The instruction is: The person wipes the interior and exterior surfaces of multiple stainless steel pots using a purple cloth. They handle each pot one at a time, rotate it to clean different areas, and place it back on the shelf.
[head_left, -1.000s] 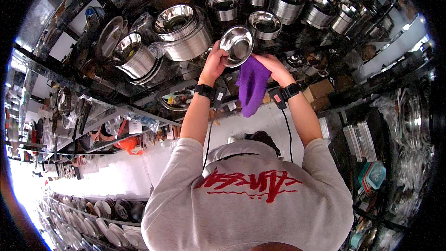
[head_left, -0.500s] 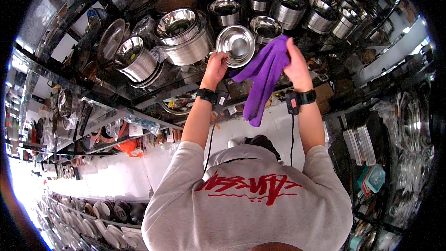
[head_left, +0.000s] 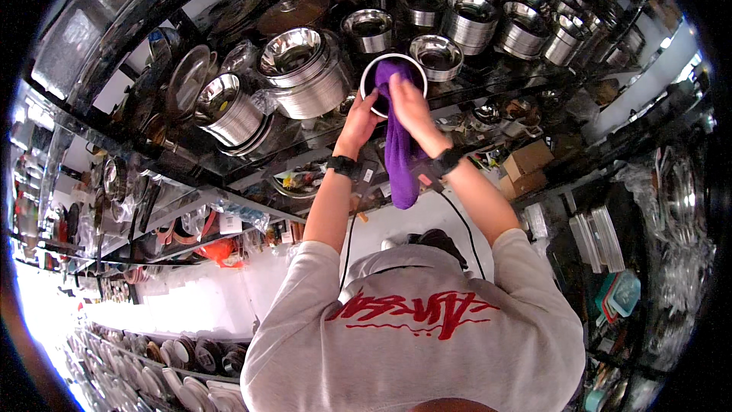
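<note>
**A purple cloth [head_left: 400,164] is meeting the inside of a round, silvery metal bowl [head_left: 371,82]**

The person in the light grey shirt with red lettering [head_left: 415,320] is holding the bowl out over the front of the crowded black metal shelving [head_left: 130,140]. The left hand [head_left: 360,120] is gripping its near left side, the thumb closing over the rim; the other fingers are hiding behind the bowl, so I am not managing to tell how they are curling.

The right hand [head_left: 409,104] is reaching into the mouth of the bowl and pressing the cloth against the inside. Its fingers are stretching out nearly straight and close together, though they are blurring, and I cannot tell whether they are pinching the fabric or just lying flat on it. The cloth's long end is hanging below the bowl, between the two forearms. A black wristband is circling each wrist.

Just to the right of the bowl, a low stack of round, shiny steel bowls [head_left: 437,59] is standing on the shelf, and a taller stack of ribbed steel bowls [head_left: 469,24] is rising behind it. To the left, a wide silvery vessel [head_left: 309,98] is carrying smaller bowls on top. Lower on the right, a brown cardboard box [head_left: 528,159] is sitting near the right forearm.
</note>
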{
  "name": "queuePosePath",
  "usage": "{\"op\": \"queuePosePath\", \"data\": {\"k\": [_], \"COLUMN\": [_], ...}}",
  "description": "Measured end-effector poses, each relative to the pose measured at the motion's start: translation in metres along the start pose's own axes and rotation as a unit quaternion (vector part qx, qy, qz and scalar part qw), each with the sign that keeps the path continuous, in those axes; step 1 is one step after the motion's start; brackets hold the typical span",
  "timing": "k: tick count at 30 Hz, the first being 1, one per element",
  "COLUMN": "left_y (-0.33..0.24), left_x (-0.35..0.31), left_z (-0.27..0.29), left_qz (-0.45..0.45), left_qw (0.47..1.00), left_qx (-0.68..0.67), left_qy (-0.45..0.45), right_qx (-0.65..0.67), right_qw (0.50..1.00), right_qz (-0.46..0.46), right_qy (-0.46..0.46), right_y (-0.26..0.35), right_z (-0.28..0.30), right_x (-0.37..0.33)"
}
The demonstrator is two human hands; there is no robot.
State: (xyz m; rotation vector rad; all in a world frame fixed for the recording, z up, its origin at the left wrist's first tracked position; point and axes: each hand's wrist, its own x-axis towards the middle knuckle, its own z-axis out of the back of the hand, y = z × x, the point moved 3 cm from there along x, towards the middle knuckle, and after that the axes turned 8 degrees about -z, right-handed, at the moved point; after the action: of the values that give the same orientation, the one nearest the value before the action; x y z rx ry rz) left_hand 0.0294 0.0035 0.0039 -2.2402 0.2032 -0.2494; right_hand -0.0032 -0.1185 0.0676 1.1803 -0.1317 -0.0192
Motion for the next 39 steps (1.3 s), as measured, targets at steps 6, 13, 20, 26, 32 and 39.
{"op": "queuePosePath", "data": {"k": [6,13,20,26,32,39], "left_y": [0.001,0.009,0.007,0.005,0.002,-0.034], "left_x": [0.004,0.012,0.008,0.006,0.005,-0.002], "left_z": [0.012,0.015,0.01,0.001,-0.004,-0.007], "left_qz": [-0.061,-0.12,-0.059,-0.055,-0.065,-0.049], "left_qw": [0.998,0.992,0.997,0.997,0.996,0.983], "left_qx": [-0.01,0.016,-0.001,0.008,0.039,0.161], "left_qy": [-0.014,-0.047,-0.049,-0.055,-0.036,-0.077], "right_qx": [-0.364,-0.5,-0.403,-0.574,-0.485,-0.411], "right_qw": [0.861,0.816,0.81,0.717,0.767,0.74], "right_qz": [0.337,0.292,0.422,0.395,0.418,0.532], "right_qy": [-0.109,-0.012,0.056,-0.018,-0.054,-0.025], "right_y": [-0.006,-0.019,-0.032,-0.028,-0.032,-0.02], "right_z": [-0.027,-0.015,0.002,0.016,0.002,0.018], "right_x": [0.01,-0.012,-0.015,-0.012,-0.02,-0.03]}}
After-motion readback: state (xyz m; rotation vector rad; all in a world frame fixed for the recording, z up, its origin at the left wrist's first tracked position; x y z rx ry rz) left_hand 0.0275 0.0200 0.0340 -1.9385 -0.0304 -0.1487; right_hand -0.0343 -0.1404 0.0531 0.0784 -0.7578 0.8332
